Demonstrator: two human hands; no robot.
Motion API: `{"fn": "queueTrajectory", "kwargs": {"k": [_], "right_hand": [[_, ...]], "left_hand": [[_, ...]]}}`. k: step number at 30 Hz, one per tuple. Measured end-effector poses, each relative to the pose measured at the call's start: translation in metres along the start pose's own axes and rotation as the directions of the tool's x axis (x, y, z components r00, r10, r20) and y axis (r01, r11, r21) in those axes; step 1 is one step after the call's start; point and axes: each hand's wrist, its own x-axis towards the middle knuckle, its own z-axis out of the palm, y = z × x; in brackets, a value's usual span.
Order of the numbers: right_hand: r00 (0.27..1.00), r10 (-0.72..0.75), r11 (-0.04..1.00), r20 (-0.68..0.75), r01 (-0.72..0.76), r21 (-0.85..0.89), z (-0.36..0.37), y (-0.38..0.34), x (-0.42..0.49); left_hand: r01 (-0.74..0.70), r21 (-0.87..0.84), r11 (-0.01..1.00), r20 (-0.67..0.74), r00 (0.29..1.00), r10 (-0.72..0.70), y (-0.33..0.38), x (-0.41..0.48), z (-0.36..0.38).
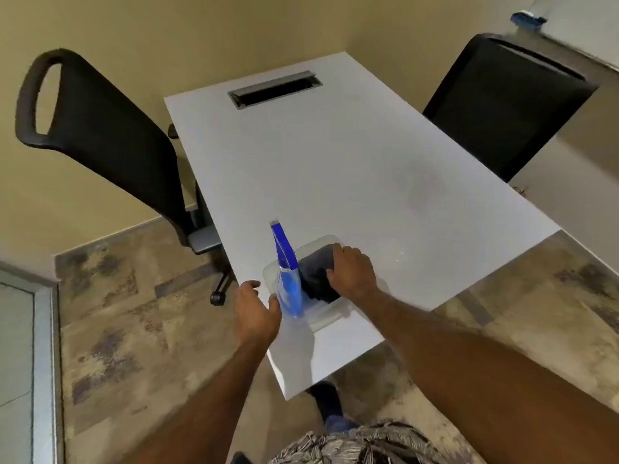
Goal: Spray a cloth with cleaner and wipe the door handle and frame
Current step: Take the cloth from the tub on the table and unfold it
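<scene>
A clear plastic bin (326,317) sits near the front edge of a white table (351,169). A blue spray bottle (287,276) stands upright in the bin's left side. A dark cloth (318,272) lies in the right side. My right hand (351,271) rests on the cloth with fingers curled over it. My left hand (256,313) hovers open just left of the bottle, fingers apart and close to the bin's wall.
Black office chairs stand at the table's left (100,135) and far right (505,102). A cable slot (274,89) is set in the table's far end. A glass panel with a metal frame (43,363) is at the lower left. The floor is patterned carpet.
</scene>
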Motion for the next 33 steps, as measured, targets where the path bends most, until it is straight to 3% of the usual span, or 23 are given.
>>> {"fn": "queueTrajectory", "kwargs": {"k": [5,9,13,16,21,33], "right_hand": [[0.999,-0.016,0.990,0.046,0.022,-0.136,0.004,0.001,0.007],[0.998,0.016,0.990,0.053,-0.008,-0.138,0.008,0.002,0.011],[0.998,0.066,0.998,0.003,-0.066,-0.002,0.009,-0.002,0.014],[0.988,0.154,0.969,0.013,-0.154,0.192,0.003,-0.005,0.015],[0.956,0.275,0.733,0.098,-0.274,0.622,-0.014,-0.006,0.010],[0.919,0.393,0.365,0.037,-0.193,0.911,-0.066,0.007,-0.061]], "left_hand": [[0.150,-0.093,0.984,0.110,0.984,-0.140,-0.001,0.014,0.008],[0.227,-0.109,0.968,0.195,0.960,-0.203,-0.003,0.019,0.015],[0.245,-0.125,0.962,0.181,0.959,-0.220,-0.004,0.020,0.018],[0.243,-0.131,0.961,0.177,0.960,-0.219,-0.004,0.021,0.017],[0.242,-0.127,0.962,0.190,0.958,-0.216,0.000,0.016,0.013],[0.141,-0.195,0.970,0.302,0.950,-0.078,-0.003,0.000,-0.018]]}}
